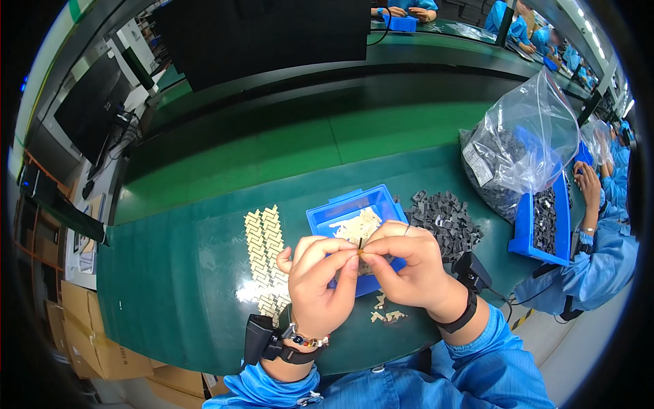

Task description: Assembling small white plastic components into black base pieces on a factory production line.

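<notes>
left hand point(320, 279) and right hand point(405, 262) pinch a tiny dark sliver-like part point(360, 244) together; a loose grip might drop it into the blue plastic bin point(320, 218) at twelve o'clock.

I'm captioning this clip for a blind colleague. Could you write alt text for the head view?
Left hand and right hand pinch a small dark part between fingertips above a blue bin of cream pieces on a green table. Cream pieces in rows lie left, a pile of dark grey parts right.
</notes>
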A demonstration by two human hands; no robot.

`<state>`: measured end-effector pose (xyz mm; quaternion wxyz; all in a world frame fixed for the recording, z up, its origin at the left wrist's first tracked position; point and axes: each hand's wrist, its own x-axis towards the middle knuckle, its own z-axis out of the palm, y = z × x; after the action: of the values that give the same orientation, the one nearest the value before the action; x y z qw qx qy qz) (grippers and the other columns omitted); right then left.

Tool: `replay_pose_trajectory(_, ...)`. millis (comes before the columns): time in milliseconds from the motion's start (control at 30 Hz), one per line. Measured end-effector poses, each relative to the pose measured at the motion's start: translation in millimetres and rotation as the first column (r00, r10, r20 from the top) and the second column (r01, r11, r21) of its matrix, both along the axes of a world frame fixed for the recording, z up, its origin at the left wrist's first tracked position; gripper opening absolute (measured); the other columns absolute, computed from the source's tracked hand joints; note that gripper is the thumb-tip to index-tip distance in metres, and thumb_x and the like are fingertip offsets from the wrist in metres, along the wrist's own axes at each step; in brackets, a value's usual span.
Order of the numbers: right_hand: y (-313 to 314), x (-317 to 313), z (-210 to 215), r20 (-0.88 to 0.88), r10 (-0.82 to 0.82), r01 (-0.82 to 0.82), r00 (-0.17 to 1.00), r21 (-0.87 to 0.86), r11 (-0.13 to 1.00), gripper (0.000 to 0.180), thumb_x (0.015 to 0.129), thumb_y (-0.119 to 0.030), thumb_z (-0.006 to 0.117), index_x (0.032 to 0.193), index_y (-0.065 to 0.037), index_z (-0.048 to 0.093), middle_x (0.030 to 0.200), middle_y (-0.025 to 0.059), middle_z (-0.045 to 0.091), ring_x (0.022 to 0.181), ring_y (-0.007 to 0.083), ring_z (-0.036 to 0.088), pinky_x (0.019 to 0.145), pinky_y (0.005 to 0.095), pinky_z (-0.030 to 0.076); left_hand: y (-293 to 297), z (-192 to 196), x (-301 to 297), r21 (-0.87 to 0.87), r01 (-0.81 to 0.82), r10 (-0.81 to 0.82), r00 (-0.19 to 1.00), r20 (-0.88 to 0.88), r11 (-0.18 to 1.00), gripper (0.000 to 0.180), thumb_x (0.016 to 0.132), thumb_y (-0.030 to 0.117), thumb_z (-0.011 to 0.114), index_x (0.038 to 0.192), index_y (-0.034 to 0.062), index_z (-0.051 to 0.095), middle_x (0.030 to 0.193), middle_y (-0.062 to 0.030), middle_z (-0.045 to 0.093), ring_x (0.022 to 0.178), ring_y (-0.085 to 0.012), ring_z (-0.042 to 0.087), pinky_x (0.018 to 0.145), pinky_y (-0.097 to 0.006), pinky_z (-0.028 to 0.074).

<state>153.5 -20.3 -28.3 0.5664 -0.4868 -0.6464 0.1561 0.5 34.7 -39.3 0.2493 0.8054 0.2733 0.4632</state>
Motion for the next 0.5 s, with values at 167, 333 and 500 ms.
replay_pose_trajectory(167, -1.1, -0.3, 0.4, 0.016, 0.007, -0.007, 1.000, -0.016, 1.000, 0.010, 0.074, 0.007, 0.066, 0.083, 0.002, 0.065, 0.075, 0.0123, 0.064, 0.066, 0.0253, 0.062, 0.060, 0.0322, 0.049, 0.0, 0.1, -0.3, -0.028, -0.011, 0.011, 1.000, 0.003, 1.000, 0.003, 0.079, 0.004, 0.068, 0.081, 0.0059, 0.067, 0.087, -0.0037, 0.067, 0.086, -0.0202, 0.060, 0.088, -0.035, 0.033)
replay_pose_trajectory(333, -0.6, 2.5, 2.9, 0.054, -0.102, 0.101, 0.993, 0.030, 0.994, 0.009, 0.074, 0.008, 0.065, 0.079, 0.001, 0.064, 0.073, 0.0128, 0.064, 0.066, 0.0265, 0.063, 0.060, 0.0328, 0.049, 5.9, -2.2, -1.4, -0.031, -0.073, 0.073, 0.997, -0.011, 0.997, 0.004, 0.078, 0.004, 0.069, 0.079, 0.0066, 0.066, 0.085, -0.0029, 0.067, 0.085, -0.0198, 0.061, 0.087, -0.035, 0.033)
replay_pose_trajectory(500, 2.5, 9.2, 3.4, 0.076, -0.214, 0.208, 0.974, 0.080, 0.975, 0.009, 0.073, 0.008, 0.066, 0.079, 0.001, 0.065, 0.073, 0.0130, 0.064, 0.064, 0.0267, 0.062, 0.061, 0.0331, 0.049, 7.2, -1.0, -0.9, -0.033, -0.192, 0.187, 0.976, -0.108, 0.981, 0.006, 0.075, 0.004, 0.069, 0.076, 0.0097, 0.069, 0.085, -0.0008, 0.068, 0.085, -0.0173, 0.062, 0.088, -0.034, 0.032)
